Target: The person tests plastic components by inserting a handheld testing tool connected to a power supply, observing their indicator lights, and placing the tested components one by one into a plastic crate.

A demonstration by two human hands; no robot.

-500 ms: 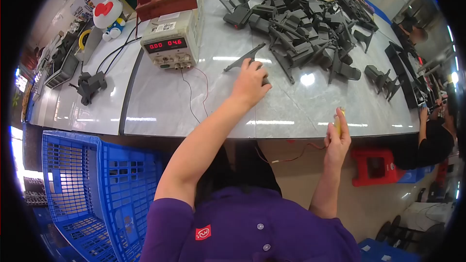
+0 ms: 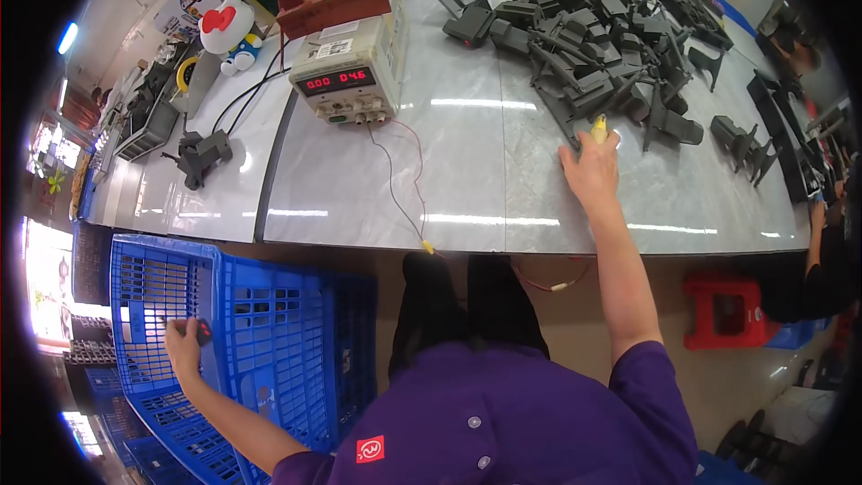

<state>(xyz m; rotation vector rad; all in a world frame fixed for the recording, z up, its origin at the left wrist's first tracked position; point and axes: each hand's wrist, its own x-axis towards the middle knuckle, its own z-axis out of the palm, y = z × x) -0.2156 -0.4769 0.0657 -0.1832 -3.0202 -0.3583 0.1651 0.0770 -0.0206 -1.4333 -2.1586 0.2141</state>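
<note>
My left hand (image 2: 184, 352) is over the blue crate (image 2: 211, 256) at lower left, fingers closed on a small dark part (image 2: 204, 332) with red spots. Most of that part is hidden by the hand or too small to make out. At the pile's near edge, my right hand (image 2: 594, 169) holds a short yellow pen-like piece (image 2: 600, 128) pointing away from me. Its fingers are right beside a long dark-grey plastic part (image 2: 558, 115); whether they touch it I cannot tell. Beyond is the heap of dark-grey plastic parts (image 2: 584, 45).
A power supply (image 2: 346, 76) with red digits stands at the table's back left. Its thin wires run to a yellow connector (image 2: 427, 247) at the front edge. Loose dark parts (image 2: 743, 148) lie at right, another (image 2: 199, 160) at left. A red stool (image 2: 725, 310) stands below right.
My left hand has left the table with a dark part and swung down left over the crate. My right hand has moved up to the pile with the yellow piece. The view has shifted.
</note>
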